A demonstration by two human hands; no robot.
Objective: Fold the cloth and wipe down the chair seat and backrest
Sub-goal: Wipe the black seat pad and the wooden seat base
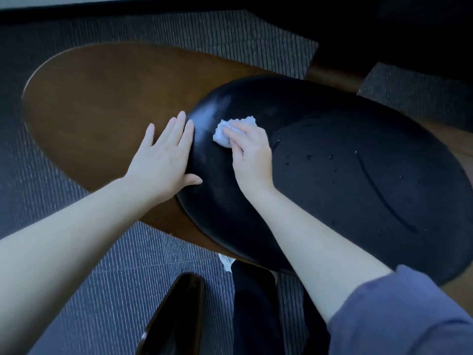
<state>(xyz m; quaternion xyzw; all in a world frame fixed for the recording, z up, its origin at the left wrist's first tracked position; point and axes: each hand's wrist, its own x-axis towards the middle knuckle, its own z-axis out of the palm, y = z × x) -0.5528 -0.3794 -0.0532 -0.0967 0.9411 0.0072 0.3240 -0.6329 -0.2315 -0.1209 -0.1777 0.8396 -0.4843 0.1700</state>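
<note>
Left hand (163, 160) flat, fingers straight and spread, braced on the left edge of the black pad (332, 175), probably to steady it while wiping. Cloth (230, 129) bunched on the pad's upper left. It pokes out past my right hand (252, 155), whose fingers curl over it and press down.

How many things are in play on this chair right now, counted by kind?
2 hands: left hand, right hand
1 white cloth
1 black chair cushion
1 brown wooden chair shell
Total: 5
</note>
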